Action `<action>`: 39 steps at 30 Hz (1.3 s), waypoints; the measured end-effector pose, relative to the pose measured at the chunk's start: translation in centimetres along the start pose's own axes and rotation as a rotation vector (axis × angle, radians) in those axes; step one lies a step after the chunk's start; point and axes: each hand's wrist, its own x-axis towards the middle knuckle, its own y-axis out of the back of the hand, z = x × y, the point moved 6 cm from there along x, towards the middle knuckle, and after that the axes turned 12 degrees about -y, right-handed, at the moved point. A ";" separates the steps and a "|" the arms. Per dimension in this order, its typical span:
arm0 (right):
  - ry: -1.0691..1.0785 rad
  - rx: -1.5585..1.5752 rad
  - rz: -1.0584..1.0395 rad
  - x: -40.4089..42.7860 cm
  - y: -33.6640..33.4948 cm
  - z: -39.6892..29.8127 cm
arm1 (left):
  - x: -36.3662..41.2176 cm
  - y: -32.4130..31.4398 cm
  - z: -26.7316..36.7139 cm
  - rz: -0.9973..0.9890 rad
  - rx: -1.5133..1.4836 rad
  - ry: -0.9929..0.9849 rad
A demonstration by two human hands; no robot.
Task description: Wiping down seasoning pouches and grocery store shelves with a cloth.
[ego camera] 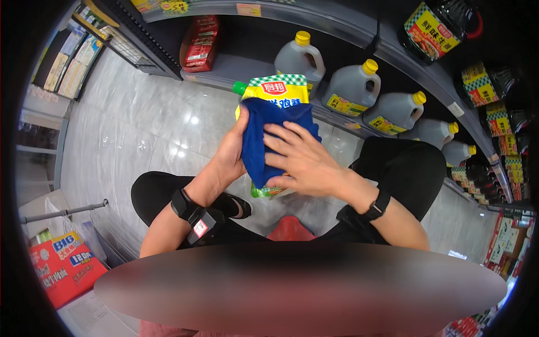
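Between my hands, above the floor, is a yellow pouch (252,92) with a green checked top edge and a green screw cap. A dark blue cloth (257,143) drapes over its front and hides most of the middle; a green strip shows at the bottom. My left hand (233,145) grips the pouch and cloth along the left side. The fingers of my right hand (299,162) are spread flat on the cloth and press it against the pouch.
Large plastic jugs (347,88) with yellow caps line the lower shelf ahead and right. A red carton (201,44) stands farther left on it. Dark bottles (433,33) fill the right shelf. Below me is a red seat (290,229). At left, a red noodle package (67,269) lies by a wire cart.
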 end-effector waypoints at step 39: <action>-0.583 1.311 0.375 -0.4 0.4 6.5 | 1.2 4.0 3.6 0.223 0.009 -0.327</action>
